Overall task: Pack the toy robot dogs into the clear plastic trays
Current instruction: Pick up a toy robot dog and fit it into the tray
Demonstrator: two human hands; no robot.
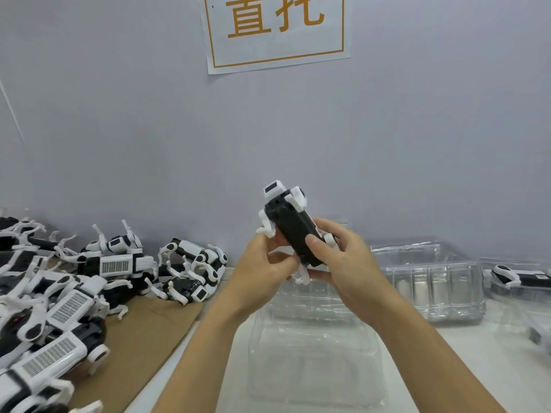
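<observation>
Lying on the left is a pile of toy dogs (68, 293), and clear trays (429, 281) sit right. Both hands, left hand (262, 272) and right hand (343, 260), grip one toy dog (290, 225) above the near tray (313, 353).

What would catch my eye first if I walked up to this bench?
Probably the black-and-white toy robot dog held up in mid-air at the centre by the left hand and right hand. Next, the big heap of dogs on cardboard at the left, and the orange-lettered sign on the wall above. Clear plastic trays sit on the right.
</observation>
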